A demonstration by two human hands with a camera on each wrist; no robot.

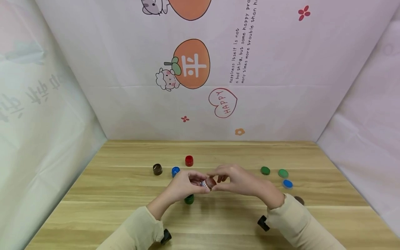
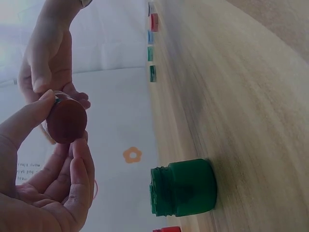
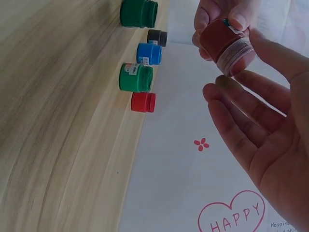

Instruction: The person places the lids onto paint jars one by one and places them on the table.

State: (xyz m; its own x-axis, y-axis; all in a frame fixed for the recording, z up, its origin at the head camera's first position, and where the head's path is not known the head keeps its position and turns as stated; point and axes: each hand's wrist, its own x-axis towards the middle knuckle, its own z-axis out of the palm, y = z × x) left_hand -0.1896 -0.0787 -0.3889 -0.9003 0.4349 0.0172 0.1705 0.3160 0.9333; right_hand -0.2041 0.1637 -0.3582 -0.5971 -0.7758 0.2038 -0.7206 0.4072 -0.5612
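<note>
Above the table, my left hand [image 1: 184,184] holds a small paint jar [image 1: 208,183] of reddish brown with a white label. The jar lies tilted on its side, its ridged lid [image 3: 236,57] facing right. My right hand [image 1: 240,180] has its thumb and a finger at opposite edges of that lid, the other fingers spread away. Below my left hand stands a dark green jar [image 1: 189,199]; in the right wrist view it is a lidless-looking jar with a threaded neck. A blue jar [image 1: 175,171] sits just beyond the left hand, partly covered by it.
Farther back are a red jar [image 1: 189,160] and a dark brown jar [image 1: 157,169]. A lighter green jar [image 3: 136,77] hides behind my left hand in the head view. Loose lids lie at right: dark green [image 1: 265,170], light green [image 1: 283,173], blue [image 1: 288,184] and dark [image 1: 299,200].
</note>
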